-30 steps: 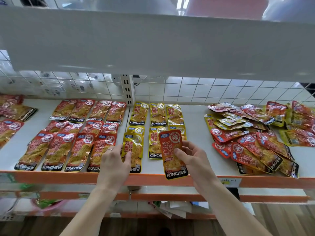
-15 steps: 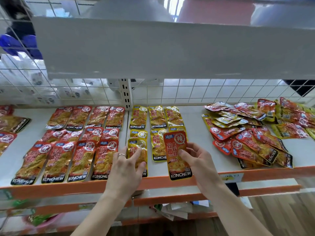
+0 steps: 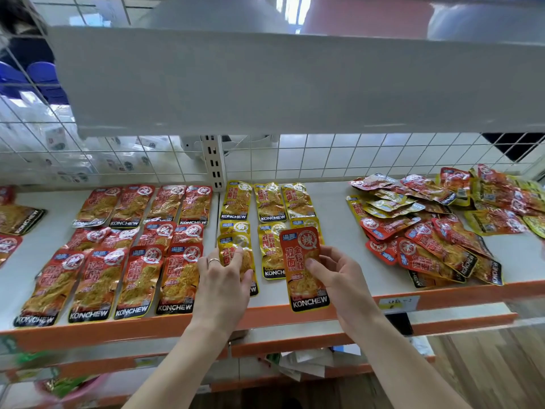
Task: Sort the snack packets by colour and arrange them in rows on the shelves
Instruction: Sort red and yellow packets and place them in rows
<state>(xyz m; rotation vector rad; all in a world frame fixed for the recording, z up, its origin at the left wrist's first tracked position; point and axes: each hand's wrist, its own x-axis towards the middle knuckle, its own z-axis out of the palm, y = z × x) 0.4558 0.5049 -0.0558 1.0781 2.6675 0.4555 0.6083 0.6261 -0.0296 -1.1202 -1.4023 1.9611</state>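
Below the post (image 3: pixel 213 160), a little right: my right hand (image 3: pixel 339 278) pinches a red packet (image 3: pixel 303 270) between thumb and fingers, and its lower end reaches the orange edge (image 3: pixel 274 315).
Left hand (image 3: pixel 221 278): under the post, fingers nearly straight, resting on a yellow packet (image 3: pixel 236 252).
Red rows (image 3: pixel 132 255): left of the post.
Yellow rows (image 3: pixel 271 202): just right of the post.
Mixed pile (image 3: pixel 427 225): far right of the post.

Red packets (image 3: pixel 141 278), yellow packets (image 3: pixel 269 202): glossy plastic film, crinkled, catching bright highlights.
Shelf (image 3: pixel 330 208): smooth white painted sheet, satin finish.
Front lip (image 3: pixel 118 329): smooth orange, slight gloss.
Back grid (image 3: pixel 354 157): white-coated wire.
Upright (image 3: pixel 213 160): white-painted slotted metal.
Label (image 3: pixel 398 302): matt yellow paper.
Ring (image 3: pixel 213 260): thin band of polished metal.
Floor (image 3: pixel 486 364): wood-grain planks, low sheen.
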